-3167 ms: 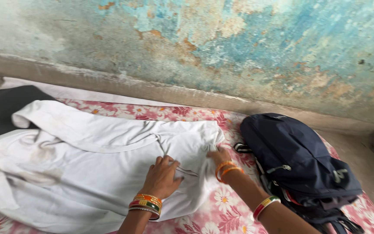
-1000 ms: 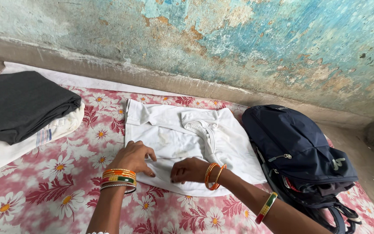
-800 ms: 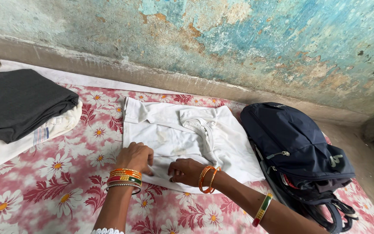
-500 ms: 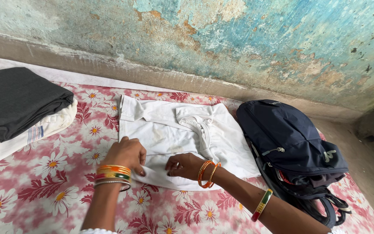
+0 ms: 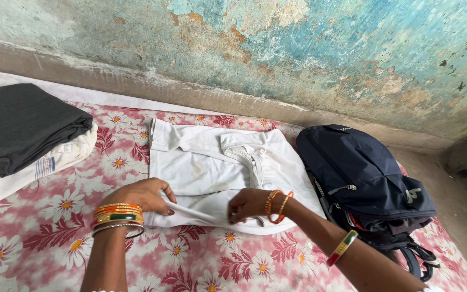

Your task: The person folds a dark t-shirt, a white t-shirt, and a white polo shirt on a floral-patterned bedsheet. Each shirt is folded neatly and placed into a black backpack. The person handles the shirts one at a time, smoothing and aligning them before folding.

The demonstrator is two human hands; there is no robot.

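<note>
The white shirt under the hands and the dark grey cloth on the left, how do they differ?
The white shirt lies spread flat, with faint stains and its near edge lifted by the left hand and right hand; the dark grey cloth is folded thick and untouched. The shirt rests directly on the floral sheet, while the grey cloth sits on a folded white cloth. Both are fabric, and both lie near the wall.

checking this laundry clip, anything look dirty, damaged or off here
Yes. The white garment that the left hand and right hand grip at its near edge has faint yellowish stains near its middle. The wall behind is badly peeled, with blue paint flaking off. The dark backpack looks intact.
</note>
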